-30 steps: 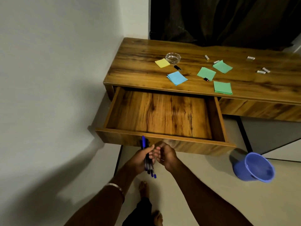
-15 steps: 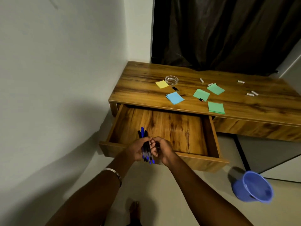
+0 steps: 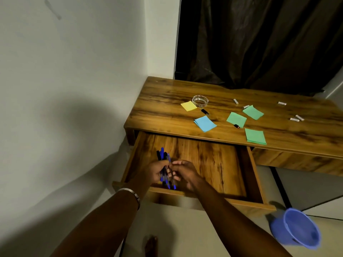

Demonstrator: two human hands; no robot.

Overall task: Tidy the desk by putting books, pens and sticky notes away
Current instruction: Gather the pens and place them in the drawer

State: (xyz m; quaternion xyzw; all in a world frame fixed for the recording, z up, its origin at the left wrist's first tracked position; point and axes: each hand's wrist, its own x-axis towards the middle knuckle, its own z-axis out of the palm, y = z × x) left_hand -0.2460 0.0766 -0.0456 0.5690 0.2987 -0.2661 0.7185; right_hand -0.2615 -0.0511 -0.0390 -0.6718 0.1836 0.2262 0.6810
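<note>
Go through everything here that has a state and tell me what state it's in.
drawer: pulled open
pens: bundled, capped, above the drawer
left hand: grips the pens
right hand: fingers curled at the pens
sticky notes: lying flat on the desk
ashtray: upright
bucket: tipped

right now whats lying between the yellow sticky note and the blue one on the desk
In the head view, a small black cap-like piece lies roughly between the yellow sticky note and the blue sticky note, on bare wood.

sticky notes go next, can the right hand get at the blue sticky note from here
Probably yes: the blue sticky note lies uncovered near the desk's front edge, just beyond the open drawer, though the right hand is busy at the pens.
</note>
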